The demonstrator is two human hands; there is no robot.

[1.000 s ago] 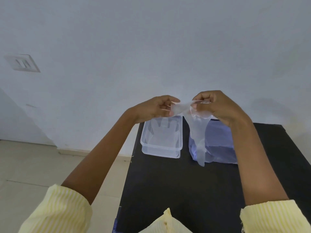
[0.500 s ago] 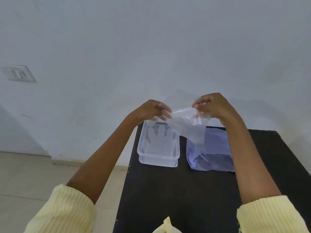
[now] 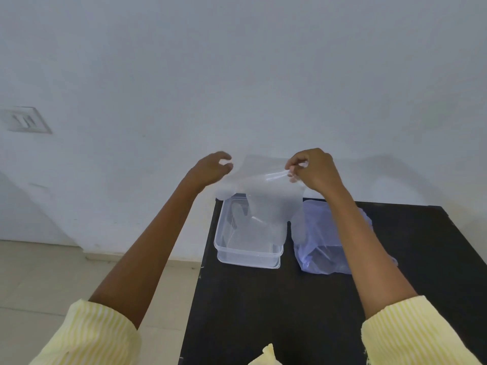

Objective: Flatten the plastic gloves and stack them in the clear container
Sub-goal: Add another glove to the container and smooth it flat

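Note:
A thin see-through plastic glove point(image 3: 266, 196) hangs spread out in the air between my two hands, its fingers drooping over the clear container point(image 3: 247, 255). My left hand point(image 3: 210, 168) pinches its left top edge and my right hand point(image 3: 313, 169) pinches its right top edge. The clear rectangular container stands at the far left corner of the black table point(image 3: 303, 306), with at least one flat glove lying inside. To its right lies a bluish plastic bag point(image 3: 324, 248) of more gloves, partly hidden by my right forearm.
The table's left edge runs close beside the container, with tiled floor point(image 3: 66, 280) below. A white wall point(image 3: 237, 75) stands right behind the table and carries a switch plate point(image 3: 25, 119) at the left. Yellow striped sleeves and a bit of yellow cloth point(image 3: 266, 355) fill the bottom.
The glove was bunched between my hands; my hands have moved apart and it is now stretched open into a flat sheet above the container.

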